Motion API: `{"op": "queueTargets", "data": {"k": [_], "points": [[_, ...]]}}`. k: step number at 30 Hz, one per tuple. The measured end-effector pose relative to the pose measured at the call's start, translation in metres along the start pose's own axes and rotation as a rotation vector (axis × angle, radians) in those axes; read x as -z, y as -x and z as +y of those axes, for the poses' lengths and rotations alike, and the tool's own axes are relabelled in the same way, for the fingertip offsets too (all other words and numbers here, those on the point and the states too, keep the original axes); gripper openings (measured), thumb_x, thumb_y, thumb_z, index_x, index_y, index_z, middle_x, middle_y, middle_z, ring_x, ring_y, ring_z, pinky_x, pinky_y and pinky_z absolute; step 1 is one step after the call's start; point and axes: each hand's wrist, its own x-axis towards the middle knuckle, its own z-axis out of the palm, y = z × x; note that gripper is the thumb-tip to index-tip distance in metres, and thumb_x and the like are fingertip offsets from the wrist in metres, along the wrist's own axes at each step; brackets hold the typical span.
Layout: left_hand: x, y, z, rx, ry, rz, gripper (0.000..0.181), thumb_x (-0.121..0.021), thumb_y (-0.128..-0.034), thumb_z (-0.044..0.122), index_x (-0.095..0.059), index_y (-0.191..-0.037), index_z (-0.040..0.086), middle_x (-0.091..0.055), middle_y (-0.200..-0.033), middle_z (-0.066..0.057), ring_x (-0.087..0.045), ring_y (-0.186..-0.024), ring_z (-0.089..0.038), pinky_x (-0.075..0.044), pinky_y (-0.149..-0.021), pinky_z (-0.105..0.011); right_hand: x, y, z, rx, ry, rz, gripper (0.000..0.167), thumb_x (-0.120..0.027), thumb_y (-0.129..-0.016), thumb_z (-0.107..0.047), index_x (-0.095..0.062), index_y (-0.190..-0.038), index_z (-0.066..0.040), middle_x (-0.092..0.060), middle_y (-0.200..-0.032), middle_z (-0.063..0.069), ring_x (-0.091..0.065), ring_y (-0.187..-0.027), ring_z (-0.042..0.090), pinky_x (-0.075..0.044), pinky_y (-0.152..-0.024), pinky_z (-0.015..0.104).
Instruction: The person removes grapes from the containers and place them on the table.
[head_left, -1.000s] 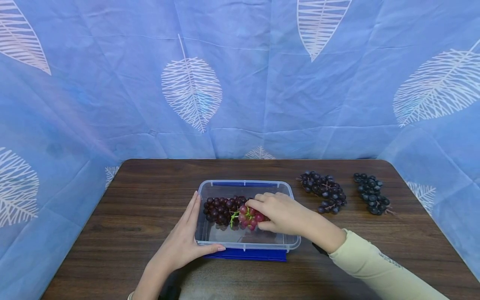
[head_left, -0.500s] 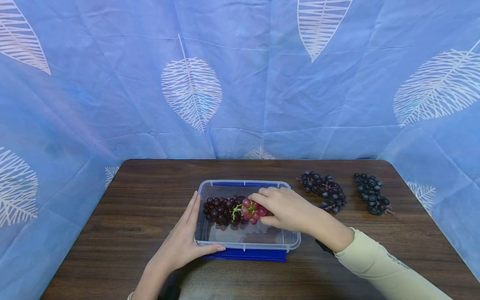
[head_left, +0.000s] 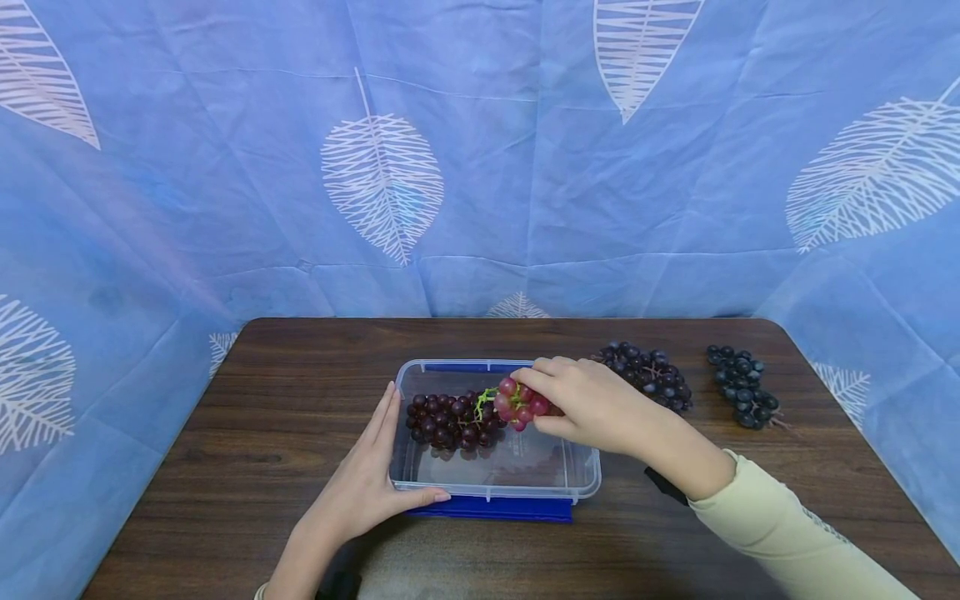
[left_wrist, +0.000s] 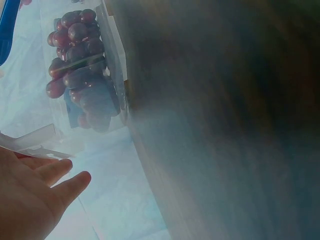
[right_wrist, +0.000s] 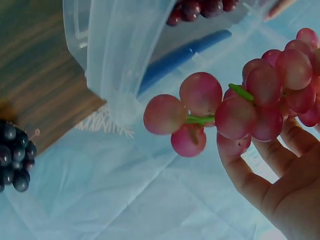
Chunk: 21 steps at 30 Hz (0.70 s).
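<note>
My right hand [head_left: 596, 406] grips a bunch of pinkish-red grapes [head_left: 519, 405] with a bright green stem, above the right half of a clear plastic container [head_left: 525, 490]. In the right wrist view the fingers curl under these red grapes [right_wrist: 240, 115], away from the container wall [right_wrist: 125, 50]. A dark purple bunch of grapes [head_left: 450, 423] lies inside the container on the left. My left hand [head_left: 360, 479] rests against the container's left end, fingers straight, its thumb along the front rim. Part of the red bunch is hidden behind my right hand in the head view.
Two dark bunches lie on the brown table [head_left: 300, 375] to the right: a blackish-purple bunch of grapes [head_left: 648, 375], partly hidden by my right hand, and a blue-black bunch of grapes [head_left: 742, 387]. A blue flap [head_left: 495, 509] hangs at the container's front. Blue cloth [head_left: 480, 167] stands behind.
My right hand has moved up and to the right with the red grapes, off the container's floor. My left hand, the container and the purple bunch have stayed in place.
</note>
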Motion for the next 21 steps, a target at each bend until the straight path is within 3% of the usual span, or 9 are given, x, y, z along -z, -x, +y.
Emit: {"op": "queueTargets", "data": {"k": [9,21], "points": [[0.001,0.0,0.001,0.013,-0.005,-0.015,0.139,-0.08,-0.0783,0.075,0.001,-0.171,0.012,0.005,-0.178,-0.01,-0.018,-0.16,-0.044,-0.034,-0.118,-0.069,0.011,0.006,0.005,-0.032,0.004,0.01,0.044,-0.08,-0.094,-0.018,-0.067,-0.135,-0.006,-0.068,-0.104,0.004,-0.056,-0.077,0.008,-0.047,-0.062,0.027],[0.0,-0.001,0.0,0.008,-0.001,-0.01,0.139,-0.08,-0.0779,0.075,0.0,-0.171,0.011,0.005,-0.178,-0.01,-0.018,-0.16,-0.044,-0.034,-0.118,-0.069,0.012,0.029,0.018,-0.132,0.028,-0.029,0.049,-0.083,-0.094,-0.024,-0.067,-0.136,-0.006,-0.069,-0.104,0.002,-0.063,-0.081,0.011,-0.053,-0.065,0.033]]}}
